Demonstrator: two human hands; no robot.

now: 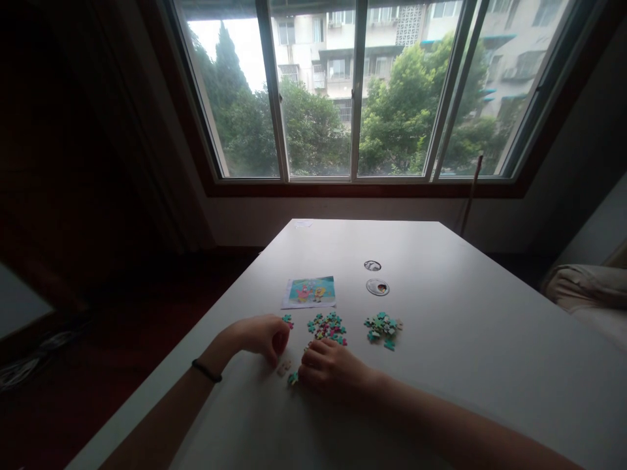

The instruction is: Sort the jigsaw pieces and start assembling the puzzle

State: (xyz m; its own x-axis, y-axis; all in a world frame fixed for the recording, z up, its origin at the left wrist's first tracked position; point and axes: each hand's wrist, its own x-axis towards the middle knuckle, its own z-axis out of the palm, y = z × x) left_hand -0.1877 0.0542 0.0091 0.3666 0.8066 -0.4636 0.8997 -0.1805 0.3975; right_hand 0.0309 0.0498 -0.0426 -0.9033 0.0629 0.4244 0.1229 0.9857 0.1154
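Note:
My left hand (pixel 262 336), with a dark band at the wrist, hovers low over the table. Its fingers are curled inward, and whatever lies between them is hidden. Close below its fingertips lie pale, face-down puzzle pieces (pixel 284 368). My right hand (pixel 330 365) rests on the table with bent fingers, closed at a teal and yellow jigsaw puzzle piece (pixel 292 378). Just beyond it spreads a pile of colourful puzzle pieces (pixel 327 326). A few teal and pink pieces (pixel 288 320) sit beside my left hand.
A second pile of puzzle pieces (pixel 382 326) lies to the right. Behind the piles is a cartoon picture sheet (pixel 311 292). Two round inserts (pixel 377 287) (pixel 372 266) are set in the white table (pixel 465 313). A window stands beyond; light fabric (pixel 582 290) shows at right.

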